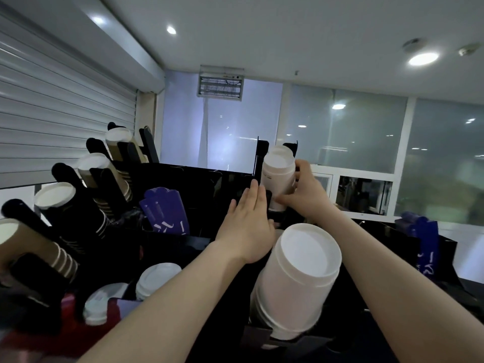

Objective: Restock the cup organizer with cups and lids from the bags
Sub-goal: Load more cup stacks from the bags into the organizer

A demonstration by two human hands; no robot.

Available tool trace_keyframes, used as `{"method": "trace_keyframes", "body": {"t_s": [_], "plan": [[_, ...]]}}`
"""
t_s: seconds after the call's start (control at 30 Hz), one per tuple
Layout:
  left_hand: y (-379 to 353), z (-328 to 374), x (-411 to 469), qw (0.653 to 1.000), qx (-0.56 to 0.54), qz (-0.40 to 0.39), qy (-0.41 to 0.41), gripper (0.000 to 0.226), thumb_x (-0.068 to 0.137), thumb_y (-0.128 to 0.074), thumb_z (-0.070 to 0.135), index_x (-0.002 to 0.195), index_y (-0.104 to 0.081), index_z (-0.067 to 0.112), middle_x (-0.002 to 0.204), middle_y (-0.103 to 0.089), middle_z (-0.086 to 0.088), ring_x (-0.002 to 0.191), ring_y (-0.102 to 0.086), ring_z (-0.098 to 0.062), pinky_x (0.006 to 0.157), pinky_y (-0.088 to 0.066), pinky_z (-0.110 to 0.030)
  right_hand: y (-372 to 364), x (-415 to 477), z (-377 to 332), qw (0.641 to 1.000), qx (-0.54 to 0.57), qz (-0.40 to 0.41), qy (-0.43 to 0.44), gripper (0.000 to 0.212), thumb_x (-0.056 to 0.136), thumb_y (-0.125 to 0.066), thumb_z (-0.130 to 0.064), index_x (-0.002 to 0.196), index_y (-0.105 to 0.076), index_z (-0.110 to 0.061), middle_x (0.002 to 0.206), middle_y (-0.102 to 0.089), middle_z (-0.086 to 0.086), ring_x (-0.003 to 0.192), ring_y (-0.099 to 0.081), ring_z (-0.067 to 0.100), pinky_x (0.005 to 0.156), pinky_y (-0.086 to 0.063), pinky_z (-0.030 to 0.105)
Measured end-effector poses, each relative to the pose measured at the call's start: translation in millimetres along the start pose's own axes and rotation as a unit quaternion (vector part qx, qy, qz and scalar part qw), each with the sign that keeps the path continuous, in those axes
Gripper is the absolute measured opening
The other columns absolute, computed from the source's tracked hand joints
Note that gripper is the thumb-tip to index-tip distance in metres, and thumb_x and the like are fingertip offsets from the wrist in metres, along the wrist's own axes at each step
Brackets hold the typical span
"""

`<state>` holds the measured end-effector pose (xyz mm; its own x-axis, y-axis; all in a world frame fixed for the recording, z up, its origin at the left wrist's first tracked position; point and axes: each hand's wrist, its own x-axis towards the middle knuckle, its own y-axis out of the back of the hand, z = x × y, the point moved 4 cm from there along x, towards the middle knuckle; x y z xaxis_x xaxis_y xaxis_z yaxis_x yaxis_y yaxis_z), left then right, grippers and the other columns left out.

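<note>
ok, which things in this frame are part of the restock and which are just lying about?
Job: far white cup stack, gripped by right hand; left hand, flat beside it; near white cup stack; brown cup stacks; white lids; black organizer.
Lying about: purple sleeves; roller shutter; wall insect lamp.

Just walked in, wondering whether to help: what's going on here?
A person is restocking the black cup organizer. Their right hand grips a stack of white paper cups in a far slot; the left hand, fingers straight, is held flat beside it. A second white cup stack sits in a nearer slot, and brown and black ribbed cups fill the rows on the left.
</note>
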<state>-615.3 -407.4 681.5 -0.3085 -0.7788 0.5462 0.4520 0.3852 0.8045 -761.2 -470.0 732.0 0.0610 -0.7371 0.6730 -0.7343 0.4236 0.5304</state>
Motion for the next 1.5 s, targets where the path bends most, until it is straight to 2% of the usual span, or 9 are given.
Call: {"method": "trace_keyframes", "body": {"t_s": [0.2, 0.37, 0.57, 0.77, 0.9, 1.0, 1.1, 1.23, 1.5], "plan": [[1.9, 1.4, -1.1, 1.0, 0.004, -0.006, 0.001, 0.069, 0.099, -0.033, 0.028, 0.149, 0.011, 0.009, 0.156, 0.021, -0.007, 0.145, 0.011, -0.018, 0.118, 0.002, -0.04, 18.9, -11.3, -17.9, 0.99, -0.053, 0.064, 0.112, 0.066, 0.072, -0.074, -0.017, 0.129, -0.046, -0.032, 0.122, -0.045, -0.008, 0.112, -0.048, 0.013, 0.09, -0.04, 0.026], [2.3, 2.3, -2.4, 1.0, 0.0, -0.009, 0.005, 0.069, 0.099, -0.032, 0.028, 0.149, 0.012, 0.01, 0.156, 0.021, -0.007, 0.145, 0.01, -0.018, 0.118, 0.002, -0.039, 17.4, -22.1, -15.9, 0.973, -0.206, 0.071, 0.068, 0.012, 0.082, -0.066, -0.03, 0.089, -0.065, -0.02, 0.107, -0.059, -0.007, 0.089, -0.055, 0.014, 0.07, -0.043, 0.03], [2.5, 2.5, -3.9, 1.0, 0.001, -0.013, 0.009, 0.076, 0.098, -0.039, 0.032, 0.149, 0.012, 0.009, 0.156, 0.021, -0.008, 0.145, 0.01, -0.02, 0.117, 0.002, -0.039, 16.2, -20.0, -26.2, 0.968, -0.25, 0.016, 0.026, 0.022, 0.086, -0.057, -0.036, 0.095, -0.068, -0.019, 0.107, -0.065, -0.002, 0.096, -0.06, 0.023, 0.078, -0.05, 0.035], [21.6, 4.8, -12.3, 0.996, -0.058, 0.053, -0.039, 0.065, 0.1, -0.034, 0.033, 0.151, 0.001, 0.014, 0.158, 0.014, 0.0, 0.145, 0.009, -0.01, 0.116, 0.006, -0.033, 36.1, -54.7, -36.7, 0.992, -0.102, 0.07, 0.01, 0.029, 0.091, -0.056, -0.028, 0.118, -0.065, -0.025, 0.124, -0.063, -0.009, 0.118, -0.053, 0.012, 0.09, -0.034, 0.021], [39.1, -6.5, -59.3, 0.96, -0.19, 0.182, -0.091, 0.042, 0.095, -0.043, 0.017, 0.136, -0.048, 0.02, 0.14, -0.042, 0.013, 0.131, -0.024, 0.009, 0.106, -0.013, -0.004, 50.5, -113.1, -42.9, 0.995, 0.071, 0.069, 0.004, 0.021, 0.09, -0.058, -0.023, 0.09, -0.069, -0.04, 0.086, -0.071, -0.022, 0.086, -0.064, -0.001, 0.08, -0.046, 0.021], [30.5, -10.5, -99.7, 0.944, -0.257, 0.188, -0.085, 0.03, 0.087, -0.047, 0.02, 0.11, -0.066, 0.023, 0.11, -0.062, 0.016, 0.107, -0.051, 0.012, 0.089, -0.033, -0.002, 47.0, -157.3, -47.4, 0.982, 0.174, 0.065, 0.016, 0.027, 0.094, -0.057, -0.019, 0.085, -0.072, -0.039, 0.089, -0.073, -0.017, 0.085, -0.065, -0.002, 0.075, -0.048, 0.015], [7.7, -5.6, -119.6, 0.921, -0.372, 0.089, -0.067, 0.028, 0.086, -0.049, 0.031, 0.113, -0.059, 0.03, 0.115, -0.064, 0.009, 0.105, -0.057, 0.005, 0.087, -0.04, -0.008, 32.7, -188.0, -47.4, 0.966, 0.249, 0.068, 0.0, 0.032, 0.099, -0.047, -0.028, 0.085, -0.073, -0.039, 0.093, -0.073, -0.012, 0.091, -0.065, 0.002, 0.075, -0.048, 0.014], [-21.5, -0.6, -131.3, 0.903, -0.426, -0.014, -0.046, 0.067, 0.071, -0.066, 0.045, 0.132, -0.04, 0.034, 0.134, -0.05, 0.011, 0.121, -0.047, 0.005, 0.096, -0.038, -0.012, 11.5, -213.2, -40.0, 0.963, 0.264, 0.05, 0.004, 0.031, 0.093, -0.04, -0.052, 0.105, -0.065, -0.037, 0.104, -0.069, -0.017, 0.101, -0.061, 0.001, 0.08, -0.046, 0.013], [-46.8, -0.2, -132.0, 0.896, -0.444, 0.006, -0.004, 0.078, 0.068, -0.079, 0.01, 0.117, -0.038, 0.055, 0.117, -0.054, 0.026, 0.107, -0.047, 0.02, 0.078, -0.039, 0.001, -9.2, -235.3, -14.3, 0.993, 0.117, 0.007, -0.015, 0.092, 0.062, -0.086, -0.041, 0.137, -0.032, -0.046, 0.123, -0.049, -0.035, 0.116, -0.046, -0.012, 0.085, -0.037, 0.0]]}}
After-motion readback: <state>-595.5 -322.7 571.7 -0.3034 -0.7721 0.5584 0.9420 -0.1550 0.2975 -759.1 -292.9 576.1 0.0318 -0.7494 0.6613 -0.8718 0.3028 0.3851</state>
